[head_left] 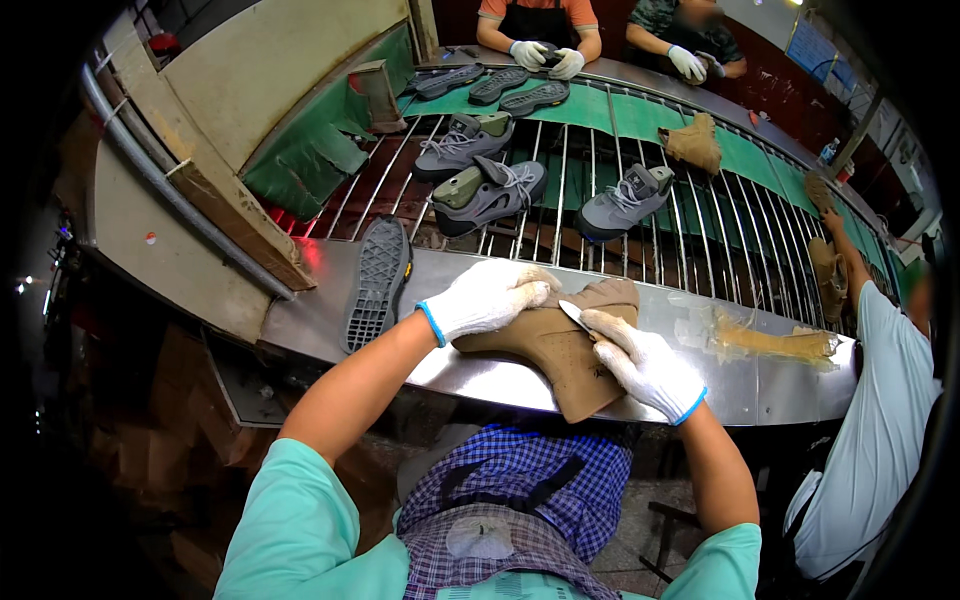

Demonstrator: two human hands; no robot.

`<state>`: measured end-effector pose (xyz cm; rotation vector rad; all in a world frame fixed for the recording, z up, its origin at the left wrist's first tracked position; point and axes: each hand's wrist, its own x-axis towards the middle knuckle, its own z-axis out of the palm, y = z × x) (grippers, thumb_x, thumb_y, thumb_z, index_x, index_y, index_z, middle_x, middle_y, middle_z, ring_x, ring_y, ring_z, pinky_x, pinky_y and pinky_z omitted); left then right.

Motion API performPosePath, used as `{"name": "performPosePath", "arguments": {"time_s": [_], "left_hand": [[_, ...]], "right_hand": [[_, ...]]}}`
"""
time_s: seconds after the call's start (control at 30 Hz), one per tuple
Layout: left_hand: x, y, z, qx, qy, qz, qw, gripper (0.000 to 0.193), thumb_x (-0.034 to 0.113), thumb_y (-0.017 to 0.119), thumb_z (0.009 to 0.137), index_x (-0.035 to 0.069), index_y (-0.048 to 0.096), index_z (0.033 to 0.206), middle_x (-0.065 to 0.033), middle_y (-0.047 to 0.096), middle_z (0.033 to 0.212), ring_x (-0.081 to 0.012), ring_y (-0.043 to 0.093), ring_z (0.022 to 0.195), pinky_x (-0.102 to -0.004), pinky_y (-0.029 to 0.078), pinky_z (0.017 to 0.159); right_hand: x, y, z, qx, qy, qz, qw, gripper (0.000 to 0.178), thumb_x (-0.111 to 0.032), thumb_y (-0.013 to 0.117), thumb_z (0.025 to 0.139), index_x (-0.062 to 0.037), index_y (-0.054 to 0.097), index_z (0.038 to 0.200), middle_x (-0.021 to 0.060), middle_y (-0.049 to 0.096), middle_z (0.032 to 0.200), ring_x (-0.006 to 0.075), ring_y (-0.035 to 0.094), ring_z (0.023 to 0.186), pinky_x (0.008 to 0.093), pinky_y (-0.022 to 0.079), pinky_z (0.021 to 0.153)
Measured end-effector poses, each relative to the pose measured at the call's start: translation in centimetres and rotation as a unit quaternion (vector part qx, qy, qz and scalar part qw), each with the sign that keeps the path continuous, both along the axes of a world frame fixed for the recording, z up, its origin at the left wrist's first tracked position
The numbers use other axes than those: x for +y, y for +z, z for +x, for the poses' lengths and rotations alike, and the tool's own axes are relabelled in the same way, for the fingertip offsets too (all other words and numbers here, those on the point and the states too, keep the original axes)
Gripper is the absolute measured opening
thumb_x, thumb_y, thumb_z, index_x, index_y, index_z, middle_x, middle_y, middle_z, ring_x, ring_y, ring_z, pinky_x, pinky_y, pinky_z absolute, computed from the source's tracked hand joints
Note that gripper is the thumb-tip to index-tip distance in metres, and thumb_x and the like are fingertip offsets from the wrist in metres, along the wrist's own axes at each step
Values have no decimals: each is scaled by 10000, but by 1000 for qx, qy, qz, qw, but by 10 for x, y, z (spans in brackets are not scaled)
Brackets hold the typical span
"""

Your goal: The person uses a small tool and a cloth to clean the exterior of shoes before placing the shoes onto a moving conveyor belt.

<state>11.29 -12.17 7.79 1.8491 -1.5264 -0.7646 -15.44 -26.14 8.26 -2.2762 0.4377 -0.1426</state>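
Observation:
A tan boot [575, 373] lies on its side across the metal ledge in front of me, its shaft toward my body. My left hand [490, 297], in a white glove with a blue cuff, is closed on the boot's upper left side. In my gloved right hand [640, 360] is a small knife [573, 314], pinched so that its pale pointed blade sticks out toward the boot. The blade tip is close to the boot, but I cannot tell whether it touches. My fingers hide the knife's handle.
Left of the boot, a grey shoe sole [378, 282] rests on the metal ledge [715, 385]. Grey shoes [492, 195] and a tan boot [694, 143] sit on the metal rollers. More soles [534, 97] lie beyond. Co-workers are opposite; another person's arm [848, 245] reaches in from the right.

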Motion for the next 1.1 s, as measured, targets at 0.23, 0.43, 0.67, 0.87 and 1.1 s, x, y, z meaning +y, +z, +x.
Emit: {"name": "performPosePath", "arguments": {"time_s": [0.23, 0.43, 0.67, 0.87, 1.1], "left_hand": [[21, 22, -1, -40, -56, 71, 995, 811, 469, 794, 939, 99, 518, 1606, -215, 641, 1513, -348, 636, 1379, -404, 483, 1177], [28, 20, -20, -117, -37, 43, 991, 862, 446, 812, 893, 125, 467, 1616, -203, 592, 1553, -419, 635, 1353, -478, 523, 1142], [29, 16, -23, -126, 4, 33, 991, 730, 388, 766, 959, 146, 503, 1595, -168, 626, 1530, -407, 671, 1304, -476, 546, 1108], [26, 12, -10, -122, -9, 6, 992, 737, 403, 787, 943, 165, 511, 1584, -162, 629, 1522, -411, 677, 1286, -483, 547, 1103], [26, 12, -12, -141, -11, 5, 990, 709, 438, 771, 947, 147, 539, 1551, -158, 625, 1526, -396, 668, 1301, -474, 547, 1101]], "right_hand": [[27, 19, -11, 19, 44, -103, 993, 457, -236, 609, 1090, -138, 579, 1535, 202, 728, 1339, 378, 748, 1143, 458, 595, 985], [65, 1, 4, -56, -88, -150, 983, 433, -250, 647, 1067, -130, 607, 1482, 208, 766, 918, 377, 759, 767, 477, 629, 723], [110, 15, 21, -7, -36, -225, 974, 500, -261, 688, 1022, -133, 604, 1499, 184, 709, 752, 331, 709, 562, 446, 592, 521], [71, 7, 23, -201, -78, -137, 967, 527, -120, 679, 1018, -130, 572, 1533, 219, 757, 900, 356, 765, 723, 500, 640, 715], [67, 12, 16, 67, -53, -98, 992, 565, -256, 636, 1069, -160, 463, 1598, 252, 771, 1086, 441, 776, 896, 532, 626, 832]]}}
